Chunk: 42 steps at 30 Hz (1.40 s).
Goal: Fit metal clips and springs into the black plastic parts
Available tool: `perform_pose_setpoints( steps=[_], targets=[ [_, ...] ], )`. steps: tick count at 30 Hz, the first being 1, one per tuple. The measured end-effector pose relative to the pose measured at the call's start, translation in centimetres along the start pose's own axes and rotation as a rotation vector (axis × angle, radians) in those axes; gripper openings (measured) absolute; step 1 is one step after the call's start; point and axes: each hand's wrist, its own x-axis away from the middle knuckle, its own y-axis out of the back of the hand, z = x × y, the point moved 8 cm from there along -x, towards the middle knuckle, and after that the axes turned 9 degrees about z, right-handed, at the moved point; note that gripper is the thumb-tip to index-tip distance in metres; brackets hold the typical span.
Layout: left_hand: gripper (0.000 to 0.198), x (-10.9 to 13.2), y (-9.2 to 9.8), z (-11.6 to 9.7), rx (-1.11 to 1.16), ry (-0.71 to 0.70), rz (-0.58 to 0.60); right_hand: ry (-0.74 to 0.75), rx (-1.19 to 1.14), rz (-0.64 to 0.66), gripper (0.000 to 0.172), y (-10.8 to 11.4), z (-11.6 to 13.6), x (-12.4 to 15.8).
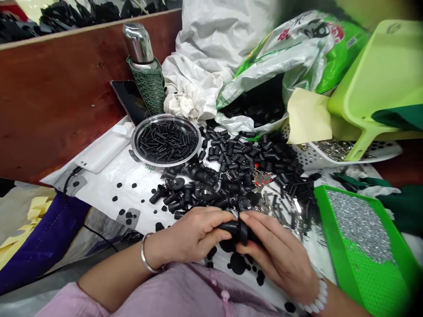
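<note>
My left hand (pixel 201 231) pinches the narrow end of a black plastic plug-like part (pixel 243 231) in front of my body. From the other side, the fingers of my right hand (pixel 272 246) are closed on the same part, near its round disc. Just beyond my hands lies a heap of black plastic parts (pixel 231 154), some of them short tubes and some with round bases. Thin metal strips (pixel 280 204) lie at the right of the heap, close to my right hand. The inner faces of my fingers are partly hidden.
A steel bowl (pixel 132 145) holds black ribbed pieces. Right of my hands, a green tray (pixel 333 246) contains small silvery parts. Behind stand a flask (pixel 145 75), a plastic bag (pixel 307 53) of black parts and a lime-green dustpan (pixel 380 79). A wooden board (pixel 66 97) borders the left.
</note>
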Motion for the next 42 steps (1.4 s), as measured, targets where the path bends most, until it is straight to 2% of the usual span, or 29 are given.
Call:
perform_pose_setpoints(
  steps=[6, 9, 11, 14, 16, 18, 21, 24, 26, 28, 30, 33, 35, 36, 37, 39, 41, 42],
  targets=[
    [0.025, -0.2, -0.1, 0.3, -0.173, 0.012, -0.006, -0.164, -0.177, 0.088, 0.029, 0.1, -1.0, -1.5],
    [0.025, -0.5, 0.0, -0.2, -0.278, -0.012, -0.026, -0.23, -0.255, 0.062, 0.028, 0.4, -1.6, -1.3],
    [0.025, -0.7, -0.2, -0.7, -0.388, -0.034, -0.019, -0.361, -0.408, 0.096, 0.027, -0.2, -2.7, -0.9],
    [0.023, -0.8, -0.9, -1.3, -0.558, -0.052, -0.006, -0.646, -0.685, 0.271, 0.03, -2.4, -4.1, 0.1],
    [0.022, -0.8, -1.1, -1.6, -0.613, -0.068, -0.05, -0.78, -0.797, 0.331, 0.032, -3.1, -4.4, 0.6],
    [0.021, -0.7, -1.0, -1.6, -0.637, -0.055, -0.147, -0.834, -0.862, 0.307, 0.033, -3.3, -4.5, 0.6],
    [0.021, -0.6, -1.0, -1.2, -0.676, 0.007, -0.263, -0.856, -0.925, 0.231, 0.032, -3.4, -4.6, 0.3],
    [0.024, -0.7, -1.4, -1.0, -0.702, 0.016, -0.265, -0.899, -0.99, 0.202, 0.036, -4.0, -5.0, 0.4],
    [0.025, -0.8, -1.4, -1.2, -0.687, -0.005, -0.254, -0.921, -1.009, 0.266, 0.042, -4.2, -5.1, 0.4],
    [0.023, -0.9, -0.9, -1.3, -0.59, -0.02, -0.248, -0.885, -0.913, 0.354, 0.048, -3.5, -5.1, 0.1],
    [0.021, -1.0, 0.1, -1.2, -0.402, -0.02, -0.246, -0.765, -0.679, 0.347, 0.049, -1.4, -5.1, -0.6],
    [0.018, -1.1, 0.7, -0.6, -0.087, 0.008, -0.187, -0.389, -0.25, 0.196, 0.044, 2.4, -3.0, -2.0],
    [0.017, -1.1, 0.2, -0.4, 0.014, 0.018, -0.12, -0.159, -0.053, 0.149, 0.047, 2.9, -1.0, -2.1],
    [0.018, -1.0, -0.1, -0.5, -0.005, 0.013, -0.111, -0.108, -0.02, 0.144, 0.043, 2.6, -0.4, -2.0],
    [0.02, -0.8, -0.3, -0.6, -0.071, 0.004, -0.126, -0.12, -0.041, 0.156, 0.035, 2.0, -0.4, -1.8],
    [0.024, -0.4, -0.7, -1.0, -0.284, -0.018, -0.199, -0.302, -0.239, 0.24, 0.029, 0.1, -1.6, -1.4],
    [0.027, -0.1, -1.2, -1.4, -0.453, -0.041, -0.255, -0.534, -0.46, 0.395, 0.04, -2.2, -2.8, -0.5],
    [0.027, 0.0, -1.3, -1.5, -0.47, -0.05, -0.262, -0.604, -0.502, 0.455, 0.047, -2.7, -3.0, -0.2]
  ],
)
